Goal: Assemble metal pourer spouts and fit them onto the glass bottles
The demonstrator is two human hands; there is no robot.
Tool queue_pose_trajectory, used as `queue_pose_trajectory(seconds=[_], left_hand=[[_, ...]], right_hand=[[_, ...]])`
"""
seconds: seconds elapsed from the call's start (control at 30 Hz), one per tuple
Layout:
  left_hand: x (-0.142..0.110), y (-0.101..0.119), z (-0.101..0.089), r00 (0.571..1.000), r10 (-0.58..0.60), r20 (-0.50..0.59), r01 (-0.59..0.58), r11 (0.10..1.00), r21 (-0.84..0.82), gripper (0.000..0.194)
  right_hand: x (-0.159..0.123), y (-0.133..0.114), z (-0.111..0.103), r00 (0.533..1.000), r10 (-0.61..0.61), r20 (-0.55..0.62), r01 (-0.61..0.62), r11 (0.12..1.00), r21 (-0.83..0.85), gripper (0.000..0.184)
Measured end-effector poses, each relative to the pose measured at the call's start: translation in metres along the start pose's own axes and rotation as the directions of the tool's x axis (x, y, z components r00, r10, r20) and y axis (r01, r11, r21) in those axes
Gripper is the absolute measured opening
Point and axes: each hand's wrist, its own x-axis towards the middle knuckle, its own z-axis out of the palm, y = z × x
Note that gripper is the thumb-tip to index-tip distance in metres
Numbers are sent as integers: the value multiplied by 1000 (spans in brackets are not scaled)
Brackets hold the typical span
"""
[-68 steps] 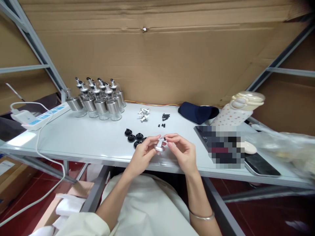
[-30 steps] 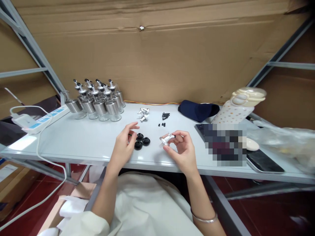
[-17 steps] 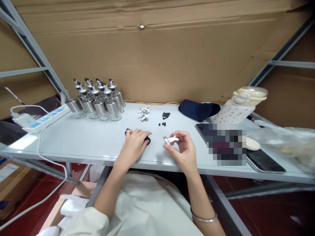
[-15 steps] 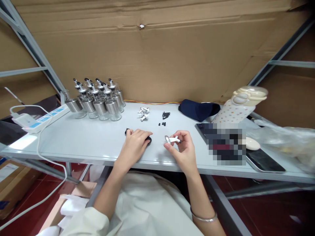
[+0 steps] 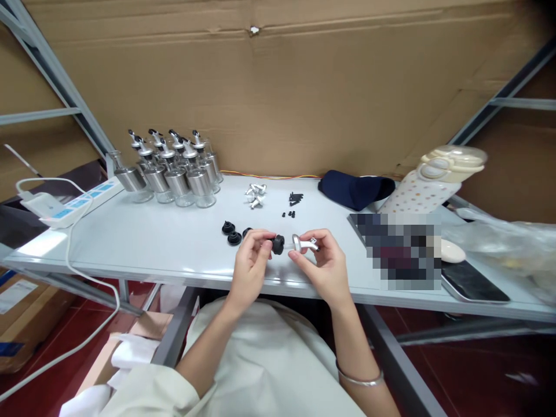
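Between the fingers of my left hand (image 5: 252,263) is a black rubber stopper (image 5: 278,244), its wide end turned to the right. My right hand (image 5: 325,263) pinches a silver pour spout (image 5: 297,242) by its neck, its round base facing the stopper. A small gap separates the two parts. Several black stoppers (image 5: 234,238) lie on the table beside my left hand, one partly hidden behind its fingers. Farther back are a small pile of silver spouts (image 5: 256,196), several black levers (image 5: 296,199) and a few tiny black caps (image 5: 292,214).
Glass and steel bottles (image 5: 177,180), most with spouts, stand at the back left near a power strip (image 5: 89,202). On the right are a navy cap (image 5: 356,191), a dotted drink bottle (image 5: 423,188), a phone (image 5: 473,282) and a plastic bag (image 5: 512,249). Cardboard (image 5: 282,98) walls the back.
My left hand has lifted from the table with a black stopper and moved right, towards the spout. Stoppers it covered now show. My right hand keeps hold of the spout.
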Motion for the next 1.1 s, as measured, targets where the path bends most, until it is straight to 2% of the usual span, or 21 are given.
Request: queue_pose_trajectory(seconds=[0.17, 0.3, 0.4, 0.5, 0.6, 0.77, 0.97, 1.1], left_hand=[[2, 3, -7, 997, -66, 48, 70, 994, -88, 23], [11, 2, -9, 973, -126, 196, 158, 975, -158, 23], [19, 3, -10, 960, -132, 249, 170, 975, -141, 22], [20, 2, -11, 969, -124, 212, 157, 976, -148, 21], [16, -1, -10, 979, -148, 140, 171, 972, -164, 21], [13, -2, -11, 969, -181, 165, 208, 964, -167, 25], [15, -1, -14, 978, -179, 105, 194, 968, -160, 25], [15, 1, -15, 982, -165, 94, 177, 973, -146, 17]], right_hand=[[0, 1, 0, 999, -3, 50, 2, 1000, 17, 25], [1, 1, 1, 1000, -7, 20, 6, 1000, 22, 26], [2, 1, 2, 1000, -15, 7, 14, 999, 46, 27], [4, 1, 3, 999, -24, 27, 23, 998, 54, 23], [5, 2, 2, 998, 3, 68, -2, 1000, -12, 20], [5, 3, 1, 994, 13, 107, -9, 999, -37, 21], [5, 1, 1, 985, -53, 164, 61, 997, -46, 26], [6, 1, 1, 983, -27, 182, 35, 998, -42, 24]])
